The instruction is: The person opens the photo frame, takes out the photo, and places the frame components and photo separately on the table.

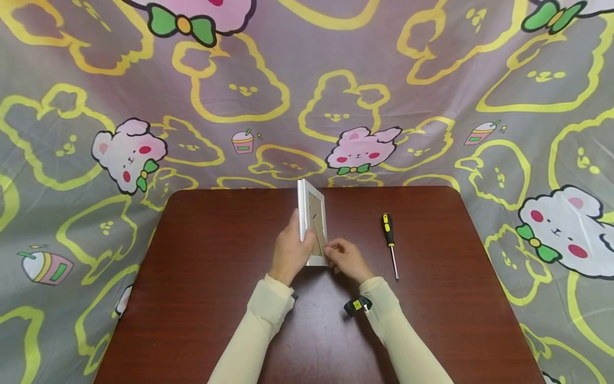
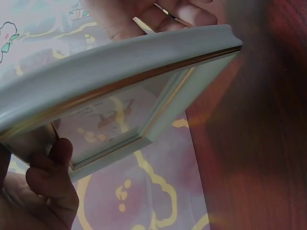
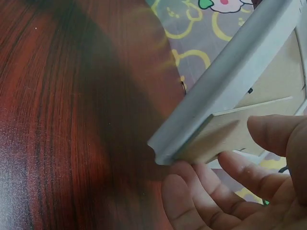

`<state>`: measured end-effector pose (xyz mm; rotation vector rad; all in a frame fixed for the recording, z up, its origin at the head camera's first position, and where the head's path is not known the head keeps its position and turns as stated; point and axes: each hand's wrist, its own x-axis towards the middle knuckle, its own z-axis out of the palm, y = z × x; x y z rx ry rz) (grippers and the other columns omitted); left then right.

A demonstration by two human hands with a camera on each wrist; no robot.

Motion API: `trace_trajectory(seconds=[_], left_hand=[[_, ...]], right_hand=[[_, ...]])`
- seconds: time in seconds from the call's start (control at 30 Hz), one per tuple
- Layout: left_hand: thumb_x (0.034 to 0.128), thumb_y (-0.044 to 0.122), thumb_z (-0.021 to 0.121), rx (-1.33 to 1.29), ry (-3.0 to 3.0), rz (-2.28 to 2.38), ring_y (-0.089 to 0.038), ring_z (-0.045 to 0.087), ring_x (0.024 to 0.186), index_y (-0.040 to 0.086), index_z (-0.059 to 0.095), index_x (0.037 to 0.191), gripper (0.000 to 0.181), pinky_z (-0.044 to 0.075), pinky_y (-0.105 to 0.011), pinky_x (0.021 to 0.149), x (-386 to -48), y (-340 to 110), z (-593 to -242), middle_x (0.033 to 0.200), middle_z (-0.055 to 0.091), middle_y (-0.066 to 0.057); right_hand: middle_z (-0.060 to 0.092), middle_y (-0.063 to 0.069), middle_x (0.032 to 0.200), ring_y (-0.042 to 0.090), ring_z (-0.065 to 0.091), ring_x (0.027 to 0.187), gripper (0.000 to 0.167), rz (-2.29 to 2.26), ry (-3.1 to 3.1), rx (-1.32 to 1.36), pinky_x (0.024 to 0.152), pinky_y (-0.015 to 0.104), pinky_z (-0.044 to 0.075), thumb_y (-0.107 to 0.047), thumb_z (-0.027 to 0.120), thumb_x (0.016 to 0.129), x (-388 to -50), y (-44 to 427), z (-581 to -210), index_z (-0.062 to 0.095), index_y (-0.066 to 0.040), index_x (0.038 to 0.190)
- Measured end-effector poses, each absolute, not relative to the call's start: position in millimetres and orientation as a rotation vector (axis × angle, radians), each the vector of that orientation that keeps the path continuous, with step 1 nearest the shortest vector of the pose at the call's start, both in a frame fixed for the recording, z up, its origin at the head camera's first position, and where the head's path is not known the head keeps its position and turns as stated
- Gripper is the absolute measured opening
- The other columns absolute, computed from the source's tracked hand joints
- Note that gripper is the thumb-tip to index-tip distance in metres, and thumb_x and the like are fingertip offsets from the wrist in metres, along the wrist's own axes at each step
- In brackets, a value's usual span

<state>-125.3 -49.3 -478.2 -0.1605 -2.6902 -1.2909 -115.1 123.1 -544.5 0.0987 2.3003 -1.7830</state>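
Observation:
A white picture frame (image 1: 301,213) stands on edge above the table, its brown backing board (image 1: 316,207) turned toward the right. My left hand (image 1: 291,249) grips the frame's near left side, thumb on the back. In the left wrist view, the glazed front of the frame (image 2: 120,56) faces the camera, with fingers of that hand (image 2: 50,184) against it. Close to the lower right corner is my right hand (image 1: 351,260). Its fingertips touch the edge of the raised support leg (image 3: 232,128) on the back in the right wrist view; the thumb stands apart.
A screwdriver (image 1: 388,233) with a black and yellow handle lies to the right on the dark red-brown table (image 1: 216,250). A patterned cloth (image 1: 288,96) with cartoon bears hangs behind the table and along both sides.

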Motion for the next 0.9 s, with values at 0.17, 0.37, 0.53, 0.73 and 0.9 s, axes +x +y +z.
trace_trajectory(seconds=[0.17,0.37,0.53,0.73,0.9], left_hand=[[0.0942,0.020,0.056,-0.178,-2.585,-1.418,-0.029,0.066,0.082,0.007,0.041,0.153,0.063,0.056,-0.049,0.074,-127,-53,-482,0.106,0.070,-0.019],[0.0949,0.013,0.056,-0.147,-2.454,-1.622,-0.014,0.056,0.057,0.004,0.045,0.150,0.057,0.051,-0.034,0.051,-130,-61,-493,0.076,0.064,-0.008],[0.0975,0.006,0.053,-0.157,-2.393,-1.808,-0.016,0.065,0.072,0.001,0.045,0.150,0.054,0.055,-0.034,0.063,-133,-72,-508,0.096,0.072,-0.016],[0.0987,0.012,0.049,-0.075,-2.580,-1.728,-0.026,0.063,0.092,0.000,0.044,0.150,0.053,0.052,-0.047,0.087,-130,-91,-532,0.105,0.069,-0.021],[0.0986,0.021,0.047,0.000,-2.830,-1.529,-0.030,0.058,0.118,0.005,0.043,0.153,0.057,0.043,-0.049,0.105,-122,-100,-552,0.136,0.060,-0.020]], right_hand=[[0.066,0.013,0.088,0.023,0.062,0.067,0.029,-1.851,2.304,0.139,0.063,0.053,0.057,-0.009,0.068,0.096,-117,127,-545,0.058,0.006,0.119],[0.068,0.026,0.103,0.019,0.065,0.076,0.049,-1.867,2.206,0.139,0.067,0.055,0.058,-0.010,0.068,0.096,-118,137,-541,0.050,0.014,0.135],[0.068,0.016,0.091,0.017,0.063,0.074,0.035,-1.803,2.200,0.099,0.065,0.051,0.059,-0.012,0.069,0.096,-119,146,-539,0.061,0.014,0.119],[0.054,0.004,0.070,0.016,0.056,0.056,0.028,-1.658,2.345,0.121,0.052,0.039,0.055,-0.018,0.078,0.090,-116,147,-548,0.059,0.001,0.092],[0.049,0.003,0.066,0.017,0.051,0.049,0.030,-1.569,2.433,0.153,0.046,0.033,0.047,-0.020,0.081,0.086,-106,143,-552,0.056,-0.003,0.088]])
